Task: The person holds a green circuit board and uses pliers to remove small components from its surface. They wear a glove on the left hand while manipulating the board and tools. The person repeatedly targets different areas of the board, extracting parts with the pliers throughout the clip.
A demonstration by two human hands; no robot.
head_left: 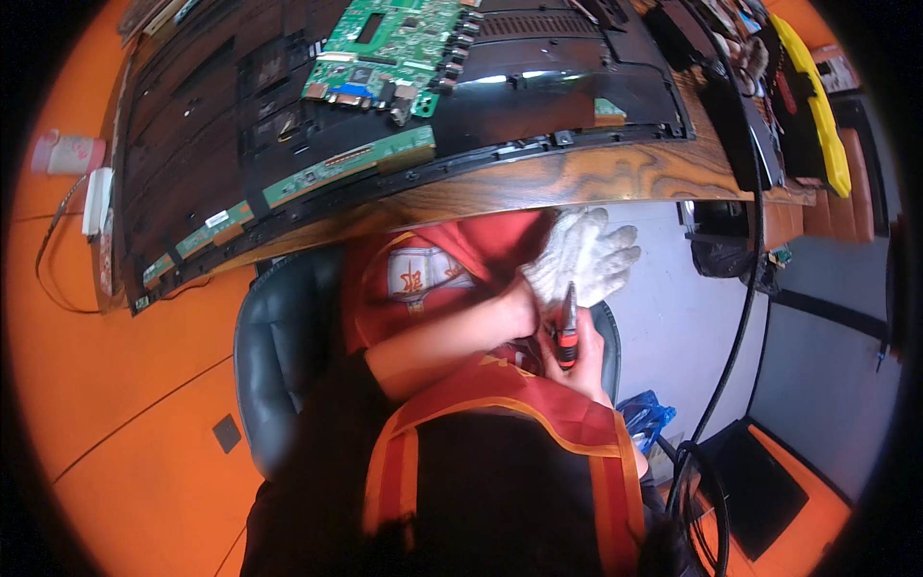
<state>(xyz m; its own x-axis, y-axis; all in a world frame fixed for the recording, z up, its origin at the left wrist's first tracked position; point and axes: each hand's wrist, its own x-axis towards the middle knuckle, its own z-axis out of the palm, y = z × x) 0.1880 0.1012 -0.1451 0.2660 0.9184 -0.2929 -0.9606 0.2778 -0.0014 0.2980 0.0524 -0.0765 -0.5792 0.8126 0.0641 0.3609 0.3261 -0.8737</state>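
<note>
Below the edge of the wood-grain surface [615, 183], over the lap, I see both hands close together. My right hand [577, 361] is wrapped around a small screwdriver with a red-and-black handle [568, 332], the dark shaft pointing up toward a white knitted work glove [582, 255]. My left hand [514, 308] grasps the cuff end of that glove, fingers closed on it; the glove's fingers splay upward, so it looks held steady rather than worn (I can't tell whether any fingers are inside). The tool sits upright between the two hands, probably parked in the grip so the glove can be handled. Up on the surface lies a large black flat-panel back shell [288, 125] with a green circuit board [394, 48] exposed, face up for access. A dark padded chair [279, 356] is beneath.
</note>
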